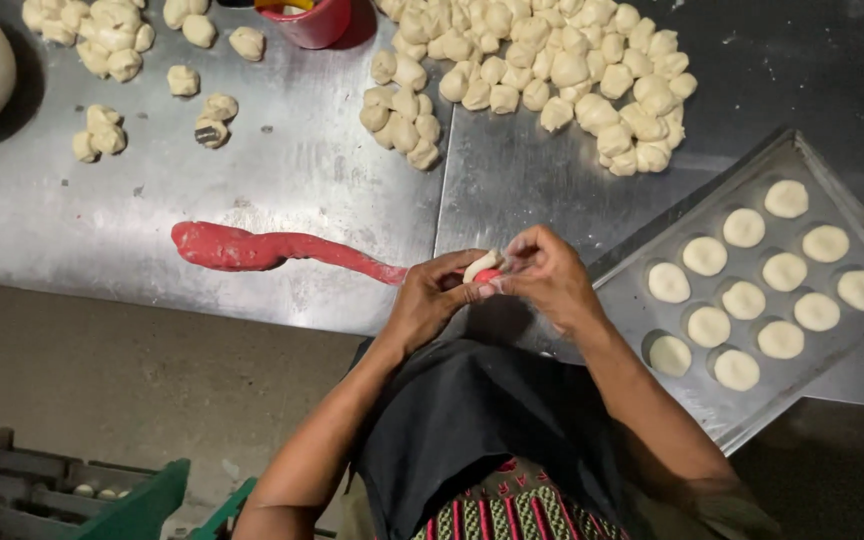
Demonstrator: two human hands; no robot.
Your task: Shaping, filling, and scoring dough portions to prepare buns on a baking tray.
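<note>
Head view: your left hand [432, 300] and right hand [550, 275] both pinch a dough piece [480, 266] with red filling, just above the table [282, 170] edge. It looks soft, sticky; hold its rim lightly.

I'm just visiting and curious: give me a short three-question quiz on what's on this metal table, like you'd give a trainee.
1. True or false: the baking tray lies on the person's left side.
2. How many shaped dough rounds sit on the tray?
3. Multiple choice: the left hand and right hand together hold a) a knife, b) a dough piece with red filling showing, c) the red cup.

Key
1. False: it is on the right.
2. Twelve.
3. b. The hands meet at the end of the long red filling roll, with a heap of dough pieces farther back on the table.
</note>
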